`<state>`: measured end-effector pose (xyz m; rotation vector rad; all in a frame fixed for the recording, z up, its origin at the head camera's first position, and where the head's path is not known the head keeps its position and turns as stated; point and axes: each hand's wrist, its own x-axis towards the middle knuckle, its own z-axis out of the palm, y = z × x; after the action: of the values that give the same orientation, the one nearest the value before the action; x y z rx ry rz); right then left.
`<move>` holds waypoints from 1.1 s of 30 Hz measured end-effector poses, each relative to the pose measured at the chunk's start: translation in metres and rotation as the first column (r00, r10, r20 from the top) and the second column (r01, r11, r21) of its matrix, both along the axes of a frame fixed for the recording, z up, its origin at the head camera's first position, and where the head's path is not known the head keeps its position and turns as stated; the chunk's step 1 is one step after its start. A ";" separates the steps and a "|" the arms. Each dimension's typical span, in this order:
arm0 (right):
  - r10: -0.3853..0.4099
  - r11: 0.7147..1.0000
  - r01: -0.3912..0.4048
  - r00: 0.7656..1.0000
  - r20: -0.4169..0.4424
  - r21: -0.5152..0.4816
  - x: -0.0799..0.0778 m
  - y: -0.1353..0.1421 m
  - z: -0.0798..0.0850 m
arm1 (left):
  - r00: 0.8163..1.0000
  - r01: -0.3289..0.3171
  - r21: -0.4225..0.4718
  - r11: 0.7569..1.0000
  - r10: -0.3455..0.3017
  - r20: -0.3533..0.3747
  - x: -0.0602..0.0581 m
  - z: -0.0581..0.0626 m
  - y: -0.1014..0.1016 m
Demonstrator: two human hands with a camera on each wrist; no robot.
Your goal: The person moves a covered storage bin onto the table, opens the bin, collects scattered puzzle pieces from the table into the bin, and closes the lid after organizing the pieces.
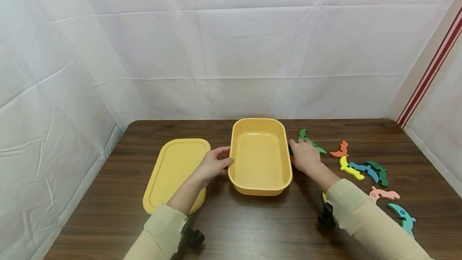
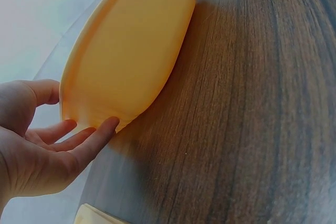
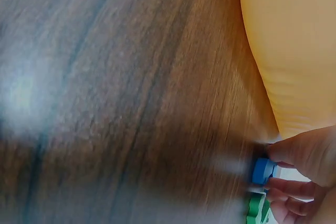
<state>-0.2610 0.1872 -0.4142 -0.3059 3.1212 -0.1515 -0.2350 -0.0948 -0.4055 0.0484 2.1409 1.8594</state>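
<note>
A deep yellow plastic tub (image 1: 260, 161) stands on the table, its inside bare. My left hand (image 1: 213, 163) holds its left side: the thumb lies at the rim, and the fingers (image 2: 100, 132) touch the outer wall. Just past the tub's right side, my right hand (image 1: 304, 155) pinches a small blue piece (image 3: 262, 170) between thumb and fingers, low at the table. Most of that piece is hidden. Close beside the same hand lies a green toy piece (image 1: 304, 133), partly covered by the fingers in the head view.
A flat yellow lid (image 1: 177, 171) lies left of the tub, under my left forearm. On the right are several flat animal-like pieces: orange (image 1: 340, 150), yellow (image 1: 351, 168), blue (image 1: 365, 169), dark green (image 1: 379, 171), pink (image 1: 383, 193) and turquoise (image 1: 403, 216). White cloth (image 1: 245, 51) hangs behind.
</note>
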 end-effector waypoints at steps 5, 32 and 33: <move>0.007 1.000 -0.007 1.000 -0.005 -0.016 -0.001 -0.003 0.000 | 1.000 0.006 0.002 1.000 -0.006 0.000 -0.001 0.000 0.000; 0.044 0.998 -0.047 0.995 -0.084 -0.040 -0.001 -0.002 -0.007 | 1.000 0.013 0.003 1.000 -0.013 0.008 -0.001 0.000 -0.001; 0.045 0.998 -0.049 0.995 -0.086 -0.042 -0.001 -0.001 -0.007 | 1.000 0.012 0.003 1.000 -0.012 0.007 -0.001 -0.001 -0.001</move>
<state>-0.2624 0.1857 -0.4214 -0.3967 3.1947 -0.2128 -0.2361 -0.0955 -0.4062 0.0561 2.1282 1.8536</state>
